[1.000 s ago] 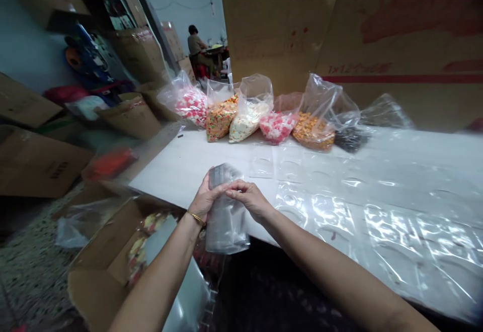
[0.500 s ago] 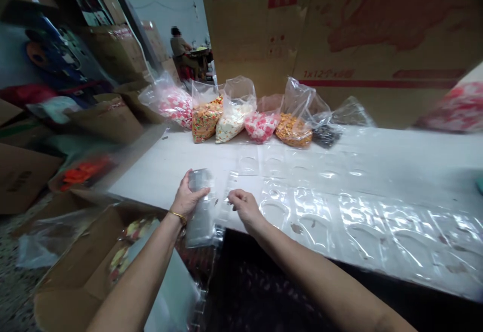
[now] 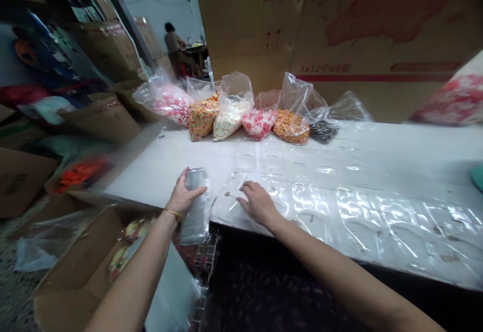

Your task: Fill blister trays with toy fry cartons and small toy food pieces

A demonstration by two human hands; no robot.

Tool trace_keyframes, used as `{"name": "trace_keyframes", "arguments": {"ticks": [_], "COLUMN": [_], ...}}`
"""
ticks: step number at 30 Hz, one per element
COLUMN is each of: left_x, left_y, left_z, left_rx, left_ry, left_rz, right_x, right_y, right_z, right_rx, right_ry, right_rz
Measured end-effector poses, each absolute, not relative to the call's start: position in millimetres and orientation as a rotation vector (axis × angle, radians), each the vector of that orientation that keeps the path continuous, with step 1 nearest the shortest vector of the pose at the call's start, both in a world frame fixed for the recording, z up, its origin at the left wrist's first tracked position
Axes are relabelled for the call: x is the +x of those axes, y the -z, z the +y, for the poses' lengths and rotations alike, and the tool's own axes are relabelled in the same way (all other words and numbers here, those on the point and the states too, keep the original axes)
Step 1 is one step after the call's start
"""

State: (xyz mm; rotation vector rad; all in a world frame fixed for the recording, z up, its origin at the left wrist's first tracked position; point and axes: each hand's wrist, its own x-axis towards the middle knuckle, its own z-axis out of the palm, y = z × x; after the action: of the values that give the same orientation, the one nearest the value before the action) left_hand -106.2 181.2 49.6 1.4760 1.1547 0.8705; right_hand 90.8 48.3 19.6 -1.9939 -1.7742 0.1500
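A stack of clear plastic packs (image 3: 195, 216) is gripped in my left hand (image 3: 184, 194), the thumb pressed across its top face. The stack tilts over the front edge of the white table (image 3: 143, 168). My right hand (image 3: 258, 202) is empty, its fingers and thumb apart, just above or touching a clear pack (image 3: 228, 203) that lies flat at the left end of the near row. More clear packs with rounded outlines (image 3: 313, 221) lie in two rows to the right, several in each.
Clear bags of coloured pieces (image 3: 204, 118) line the table's back edge, before a large cardboard wall (image 3: 249, 30). An open carton (image 3: 68, 266) stands below left, beside a bag of orange pieces (image 3: 83, 173). A person (image 3: 174, 43) sits far behind. A pink-and-white bag (image 3: 453, 101) is at right.
My right hand has let go of a clear pack, which now lies on the table, and has moved right with its fingers opened. My left hand keeps hold of the stack.
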Motion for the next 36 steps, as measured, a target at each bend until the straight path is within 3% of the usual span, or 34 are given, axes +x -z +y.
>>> {"name": "trace_keyframes", "arguments": {"ticks": [7,13,16,20,25,36], "left_x": [-99,-97,-96,-91,-88,-80], "left_y": [-49,-58,-68,-83,-92,-87], "left_z": [176,171,166,153,145,148], "left_rx": [1.421,1.342,1.302,1.282,1.300,1.218], "left_ry": [-0.742,-0.770,-0.763,-0.674,-0.648,-0.726], "left_rz": [1.070,1.046,1.024,0.984,1.018,0.947], "right_x": [51,57,53,36,21,26], "right_y": [2,10,-9,-38,-41,-51], "right_z": [49,40,46,65,85,81], "right_rx": [-1.911,-2.087,-1.800,-1.287,-1.021,-0.935], "right_ry": [0.005,-0.133,-0.331,-0.820,-1.190,-1.302], "right_rz": [-2.107,-1.790,-1.555,-1.161,-0.784,-0.646]}}
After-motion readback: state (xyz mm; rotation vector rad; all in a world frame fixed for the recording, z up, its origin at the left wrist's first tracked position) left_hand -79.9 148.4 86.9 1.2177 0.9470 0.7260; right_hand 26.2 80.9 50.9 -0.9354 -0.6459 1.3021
